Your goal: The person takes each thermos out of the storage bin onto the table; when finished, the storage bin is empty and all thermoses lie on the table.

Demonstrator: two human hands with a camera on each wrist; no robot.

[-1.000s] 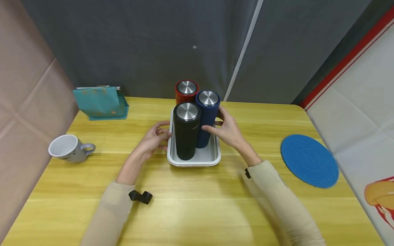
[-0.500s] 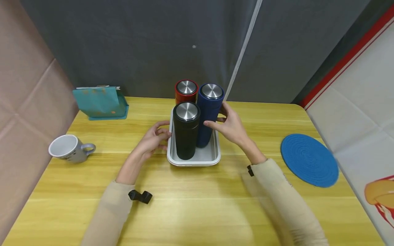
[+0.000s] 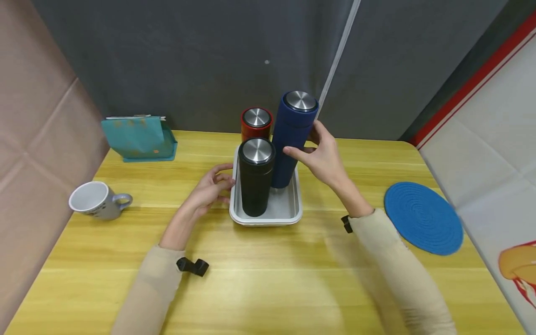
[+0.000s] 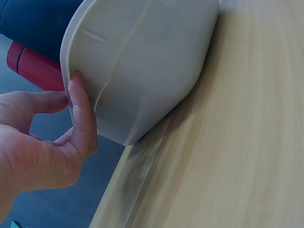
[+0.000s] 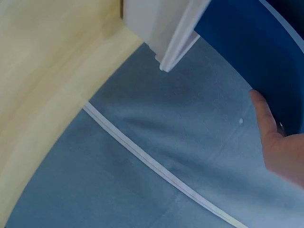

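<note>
A white tray (image 3: 293, 215) sits mid-table with a black flask (image 3: 255, 177) at its front and a red flask (image 3: 256, 123) at its back. My right hand (image 3: 320, 156) grips a blue flask (image 3: 292, 135), lifted and tilted, its base still just above the tray. In the right wrist view the blue flask (image 5: 256, 42) fills the upper right with my thumb on it. My left hand (image 3: 211, 186) rests against the tray's left wall, fingers on the rim. In the left wrist view its thumb touches the tray (image 4: 142, 61) at the rim.
A grey mug (image 3: 94, 201) lies on its side at the left. A teal pouch (image 3: 138, 138) stands at the back left. A blue round woven mat (image 3: 423, 217) lies at the right. A dark curtain hangs behind the yellow wooden table (image 3: 268, 279).
My right hand has raised the blue flask out from beside the black one, up and slightly right. The left hand has stayed at the tray's side.
</note>
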